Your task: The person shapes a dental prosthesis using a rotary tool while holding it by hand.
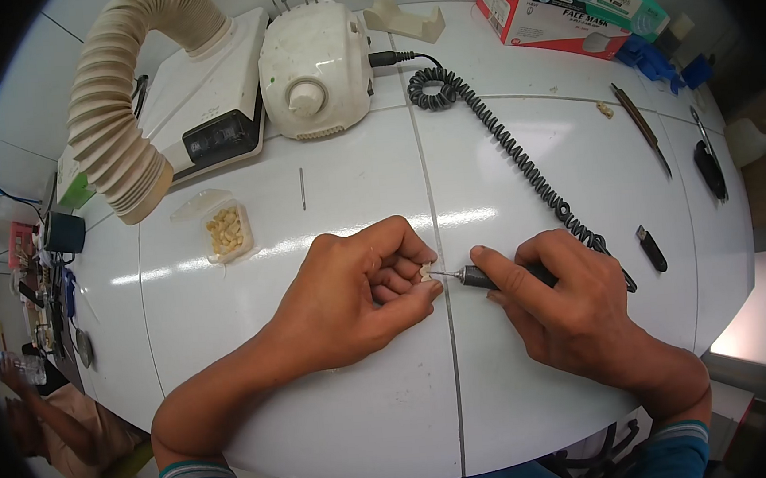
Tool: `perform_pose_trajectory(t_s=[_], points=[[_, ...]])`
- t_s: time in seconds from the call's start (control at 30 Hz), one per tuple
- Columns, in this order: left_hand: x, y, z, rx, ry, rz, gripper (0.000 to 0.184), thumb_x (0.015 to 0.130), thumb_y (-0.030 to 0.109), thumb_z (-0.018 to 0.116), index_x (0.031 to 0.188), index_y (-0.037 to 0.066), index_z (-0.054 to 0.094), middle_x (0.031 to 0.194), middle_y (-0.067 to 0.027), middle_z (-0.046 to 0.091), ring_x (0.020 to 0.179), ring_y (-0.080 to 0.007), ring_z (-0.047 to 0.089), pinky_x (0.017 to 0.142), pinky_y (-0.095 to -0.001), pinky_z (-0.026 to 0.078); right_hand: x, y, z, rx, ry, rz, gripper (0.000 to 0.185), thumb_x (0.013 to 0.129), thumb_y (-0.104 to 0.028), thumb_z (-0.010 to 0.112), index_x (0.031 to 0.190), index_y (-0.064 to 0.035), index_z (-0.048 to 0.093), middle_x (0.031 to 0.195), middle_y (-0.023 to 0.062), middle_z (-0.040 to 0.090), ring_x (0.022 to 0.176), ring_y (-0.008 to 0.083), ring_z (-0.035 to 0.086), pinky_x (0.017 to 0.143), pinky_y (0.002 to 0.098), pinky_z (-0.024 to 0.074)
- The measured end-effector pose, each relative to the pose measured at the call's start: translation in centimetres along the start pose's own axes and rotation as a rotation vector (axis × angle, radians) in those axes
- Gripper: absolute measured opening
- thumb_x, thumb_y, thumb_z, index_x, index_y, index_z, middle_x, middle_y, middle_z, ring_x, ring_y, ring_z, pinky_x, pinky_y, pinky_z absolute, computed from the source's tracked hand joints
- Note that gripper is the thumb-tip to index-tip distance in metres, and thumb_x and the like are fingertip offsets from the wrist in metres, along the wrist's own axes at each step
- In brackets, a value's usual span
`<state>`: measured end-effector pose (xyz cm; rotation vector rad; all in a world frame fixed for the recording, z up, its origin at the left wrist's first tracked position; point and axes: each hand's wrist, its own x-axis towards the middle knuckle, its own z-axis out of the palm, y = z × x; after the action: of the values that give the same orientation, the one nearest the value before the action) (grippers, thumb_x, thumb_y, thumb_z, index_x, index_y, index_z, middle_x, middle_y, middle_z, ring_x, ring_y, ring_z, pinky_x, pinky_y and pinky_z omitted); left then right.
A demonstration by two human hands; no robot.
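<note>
My left hand (364,285) pinches a small cream-coloured piece, which looks like a dental crown (424,272), between thumb and forefinger. Wrapped around a dark rotary handpiece (476,276) is my right hand (565,302), holding it almost level from the right. The thin metal bur (443,274) at its tip points left and reaches the piece; whether it touches is too small to tell. A black coiled cord (519,154) runs from the handpiece side up to a white control unit (313,71) with a round knob.
Left stands a cream suction hose (108,116). A small open box of tooth-like pieces (227,232) and a loose bur (302,189) lie nearby. At right are a USB stick (651,249), a brown pointed tool (641,128) and mask boxes (554,18). Another person (67,421) sits far left.
</note>
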<state>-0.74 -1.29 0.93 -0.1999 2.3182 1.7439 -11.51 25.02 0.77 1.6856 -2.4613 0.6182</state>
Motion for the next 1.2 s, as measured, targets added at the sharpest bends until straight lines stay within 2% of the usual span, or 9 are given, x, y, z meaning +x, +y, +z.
perform_pose_trajectory(t_s=[1.2], points=[[0.09, 0.05, 0.03, 0.026, 0.007, 0.011, 0.021, 0.106, 0.006, 0.081, 0.119, -0.007, 0.071, 0.1, -0.0106, 0.081, 0.093, -0.0129, 0.084, 0.076, -0.0211, 0.061, -0.03, -0.04, 0.07, -0.014, 0.002, 0.006, 0.046, 0.094, -0.015, 0.091, 0.139, -0.0096, 0.084, 0.093, 0.0059, 0.06, 0.076, 0.0176, 0.063, 0.054, 0.032, 0.0478]])
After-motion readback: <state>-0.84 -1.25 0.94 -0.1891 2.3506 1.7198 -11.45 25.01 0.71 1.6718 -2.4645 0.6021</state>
